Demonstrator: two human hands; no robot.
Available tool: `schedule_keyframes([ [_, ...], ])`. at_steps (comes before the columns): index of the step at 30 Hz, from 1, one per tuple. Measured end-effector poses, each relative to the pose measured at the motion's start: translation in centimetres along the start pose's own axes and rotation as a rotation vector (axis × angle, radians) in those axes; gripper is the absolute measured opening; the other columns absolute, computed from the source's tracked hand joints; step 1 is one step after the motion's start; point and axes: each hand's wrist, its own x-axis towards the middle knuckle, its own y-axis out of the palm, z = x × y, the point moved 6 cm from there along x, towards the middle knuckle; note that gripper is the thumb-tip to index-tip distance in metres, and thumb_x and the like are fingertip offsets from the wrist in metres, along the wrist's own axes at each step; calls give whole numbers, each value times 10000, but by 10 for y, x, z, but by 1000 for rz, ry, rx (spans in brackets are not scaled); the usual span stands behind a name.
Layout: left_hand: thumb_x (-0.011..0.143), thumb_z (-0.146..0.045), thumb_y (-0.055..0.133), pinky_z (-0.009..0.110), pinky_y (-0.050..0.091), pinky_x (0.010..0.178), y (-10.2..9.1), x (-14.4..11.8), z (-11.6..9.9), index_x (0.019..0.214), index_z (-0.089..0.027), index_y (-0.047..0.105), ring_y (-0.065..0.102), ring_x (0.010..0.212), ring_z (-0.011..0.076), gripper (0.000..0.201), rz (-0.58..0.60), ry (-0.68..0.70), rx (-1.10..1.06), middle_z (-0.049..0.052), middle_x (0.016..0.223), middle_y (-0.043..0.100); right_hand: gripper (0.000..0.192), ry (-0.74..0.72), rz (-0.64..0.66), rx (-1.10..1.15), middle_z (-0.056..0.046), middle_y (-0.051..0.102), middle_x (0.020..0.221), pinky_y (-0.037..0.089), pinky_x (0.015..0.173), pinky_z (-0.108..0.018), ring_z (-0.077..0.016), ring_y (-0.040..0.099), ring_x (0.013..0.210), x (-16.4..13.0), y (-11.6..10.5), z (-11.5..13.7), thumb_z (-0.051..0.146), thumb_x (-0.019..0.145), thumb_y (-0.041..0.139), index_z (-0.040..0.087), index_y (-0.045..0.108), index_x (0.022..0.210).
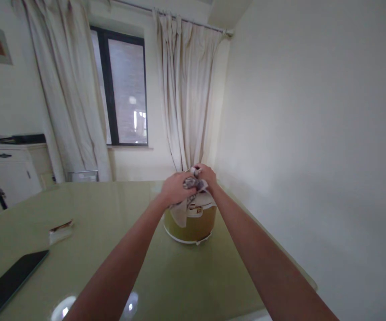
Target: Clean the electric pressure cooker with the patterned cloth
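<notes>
Both my arms reach forward to a round, yellowish-brown container point(193, 229) with a white rim at its base, standing on the table. A patterned grey and white cloth point(193, 183) is bunched over its top, and one pale corner hangs down the front. My left hand point(176, 189) is closed on the cloth from the left side. From the right, my right hand point(206, 174) grips the cloth with bent fingers. The top of the container is mostly hidden by the hands and cloth.
The glossy green table point(112, 223) meets a white wall point(313, 133) on the right. A dark flat phone-like slab point(12, 281) lies at the near left, with a small clear packet point(60, 232) beyond it. Curtains point(193, 89) and a white cabinet point(12, 171) stand behind.
</notes>
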Motion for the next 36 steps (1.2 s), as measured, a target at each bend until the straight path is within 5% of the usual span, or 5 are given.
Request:
schedule_keyframes([
  [6,842,-472,708,443,496,908,25,-6,-78,1121,-260,719,629,1140,312,350,134,409,345,90,1191,725,250,-80,100,218,-26,812,1124,541,984,-298,-208,733,1085,15,4,-18,280,964,611,246,808,1114],
  [16,986,-239,536,491,411,1011,68,-61,-109,1109,-221,716,587,1164,286,219,199,680,535,100,1149,733,370,-193,167,84,-105,685,1349,439,1119,-321,-205,645,1240,10,5,-5,287,1031,524,201,708,1340],
  [24,933,-394,636,504,458,988,54,-81,-90,1194,-268,676,572,1171,308,293,61,502,414,114,1232,681,427,-165,117,-108,-88,627,1394,489,1063,-402,-271,579,1325,-12,2,9,511,1089,405,303,640,1378],
  [30,821,-410,756,426,518,884,20,-93,-38,1142,-278,694,613,1103,323,353,-200,-1,209,100,1112,713,459,-174,114,-119,-75,617,1459,497,1070,-416,-271,558,1355,-16,3,12,517,1094,365,305,620,1412],
  [36,822,-273,695,376,532,884,12,-104,1,1059,-252,675,677,1002,261,238,-272,-207,-37,46,1046,748,474,-163,90,-109,-57,625,1468,503,1057,-431,-277,568,1335,-18,2,13,544,1086,362,316,633,1401],
])
